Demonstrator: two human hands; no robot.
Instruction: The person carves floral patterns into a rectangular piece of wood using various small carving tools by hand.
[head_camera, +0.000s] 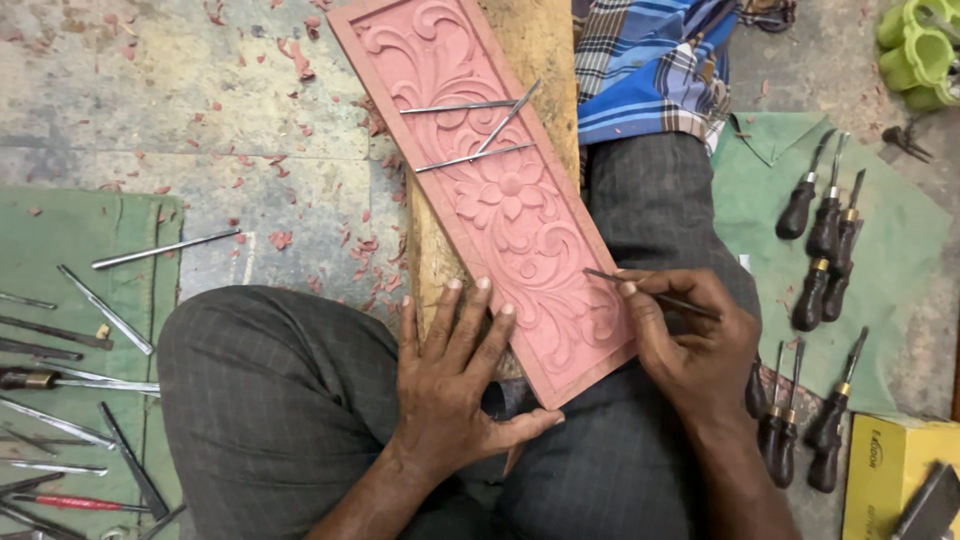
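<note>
The left hand (450, 385) lies flat, fingers spread open, on the near end of a pink carved panel (490, 170) resting on a wooden block (545, 45) between the knees. The right hand (690, 345) pinches a thin metal tool (645, 293), its tip touching the panel's right edge. 3 loose steel tools (470, 130) lie across the panel.

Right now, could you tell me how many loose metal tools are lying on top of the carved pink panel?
3 lie on the panel: an upper tool, a slanted tool crossing between, and a lower tool. None seem hidden.
</note>
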